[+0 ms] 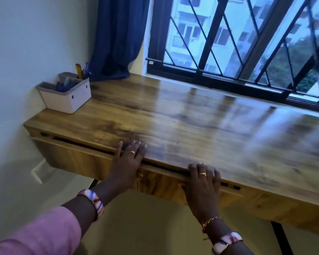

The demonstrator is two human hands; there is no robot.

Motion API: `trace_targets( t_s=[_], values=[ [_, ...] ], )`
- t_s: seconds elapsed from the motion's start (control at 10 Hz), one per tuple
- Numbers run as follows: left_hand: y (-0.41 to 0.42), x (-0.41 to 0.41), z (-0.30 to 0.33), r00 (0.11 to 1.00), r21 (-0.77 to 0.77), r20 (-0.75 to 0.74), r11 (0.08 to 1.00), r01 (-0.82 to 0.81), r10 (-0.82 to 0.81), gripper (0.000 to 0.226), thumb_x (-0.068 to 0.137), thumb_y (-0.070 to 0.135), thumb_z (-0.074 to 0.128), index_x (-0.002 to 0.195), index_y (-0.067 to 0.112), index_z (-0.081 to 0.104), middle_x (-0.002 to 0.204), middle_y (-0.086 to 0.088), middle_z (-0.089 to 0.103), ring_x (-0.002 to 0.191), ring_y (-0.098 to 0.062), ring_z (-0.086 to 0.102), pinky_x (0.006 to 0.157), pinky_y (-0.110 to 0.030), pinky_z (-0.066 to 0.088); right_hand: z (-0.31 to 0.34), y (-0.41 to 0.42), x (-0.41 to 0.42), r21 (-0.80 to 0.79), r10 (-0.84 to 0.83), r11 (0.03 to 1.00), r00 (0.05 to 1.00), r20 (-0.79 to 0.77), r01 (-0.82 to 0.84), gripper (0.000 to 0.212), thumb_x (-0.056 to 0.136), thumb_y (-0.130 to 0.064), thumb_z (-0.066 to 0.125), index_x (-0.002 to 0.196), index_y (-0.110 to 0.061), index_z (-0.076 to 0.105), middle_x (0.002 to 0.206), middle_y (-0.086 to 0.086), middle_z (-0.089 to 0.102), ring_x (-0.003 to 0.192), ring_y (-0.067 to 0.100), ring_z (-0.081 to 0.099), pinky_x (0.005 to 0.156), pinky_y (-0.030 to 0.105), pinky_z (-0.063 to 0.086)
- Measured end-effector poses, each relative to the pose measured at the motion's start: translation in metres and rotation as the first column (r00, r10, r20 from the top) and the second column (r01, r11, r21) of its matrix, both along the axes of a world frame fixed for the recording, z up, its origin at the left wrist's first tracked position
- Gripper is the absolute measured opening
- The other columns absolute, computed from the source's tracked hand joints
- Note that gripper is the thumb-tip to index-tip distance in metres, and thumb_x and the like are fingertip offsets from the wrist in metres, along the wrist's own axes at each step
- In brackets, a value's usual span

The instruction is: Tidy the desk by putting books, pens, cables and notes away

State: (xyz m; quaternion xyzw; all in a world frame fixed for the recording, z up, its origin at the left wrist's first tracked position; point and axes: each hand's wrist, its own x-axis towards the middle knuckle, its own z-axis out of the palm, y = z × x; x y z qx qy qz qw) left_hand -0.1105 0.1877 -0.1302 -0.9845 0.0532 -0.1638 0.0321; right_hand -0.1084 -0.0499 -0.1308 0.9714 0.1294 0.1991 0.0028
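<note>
Both hands are on the drawer front under the wooden surface; the left hand lies flat with fingers straight, their tips over the near edge of the surface and the palm against the drawer; the right hand lies the same way a little further right, fingers spread and straight, its grip closed round nothing. The drawer stands slightly out, a dark gap showing along its top; from the pose I would say it is being pushed home, which reads as a closing step of the tidying. No books, cables or notes show on the surface from here; the pens stand in a white organiser at the far left corner, beside the blue curtain. The next move calls for an even push from both palms, so the drawer goes in square; the fingertips over the edge must lift clear of the gap.
</note>
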Motion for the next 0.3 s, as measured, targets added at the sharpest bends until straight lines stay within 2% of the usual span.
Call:
trace_targets(
  t_s=[0.1,0.2,0.3],
  values=[
    [-0.002,0.023,0.012,1.000,0.000,-0.025,1.000,0.008,-0.008,0.090,0.020,0.037,0.085,0.101,0.012,0.054,0.089,-0.010,0.067,0.084,-0.028,0.059,0.081,-0.039,0.042,0.011,-0.001,0.022,0.005,0.034,0.999,0.999,0.027,-0.034,0.054,0.048,-0.044,0.083,0.087,-0.016,0.057,0.088,0.007,0.061,0.081,0.031,0.057,0.081,0.043,0.032],
    [-0.018,0.024,0.037,0.987,-0.026,-0.156,0.999,-0.040,0.035,0.072,0.024,0.029,0.085,0.090,0.014,0.062,0.086,-0.005,0.065,0.075,-0.026,0.062,0.058,-0.029,0.054,0.014,-0.010,0.037,-0.014,0.182,0.983,0.980,0.084,-0.182,0.044,0.050,-0.048,0.071,0.079,-0.019,0.054,0.081,0.004,0.062,0.074,0.028,0.052,0.068,0.039,0.033],
    [-0.040,0.037,0.074,0.941,-0.111,-0.324,0.984,-0.140,0.097,0.049,0.064,0.037,0.075,0.106,0.020,0.057,0.112,0.000,0.058,0.108,-0.024,0.056,0.083,-0.033,0.050,0.025,-0.023,0.055,0.069,0.311,0.945,0.945,0.100,-0.319,0.035,0.052,-0.056,0.047,0.061,-0.025,0.059,0.062,-0.008,0.061,0.058,0.018,0.059,0.049,0.030,0.044]
  ],
)
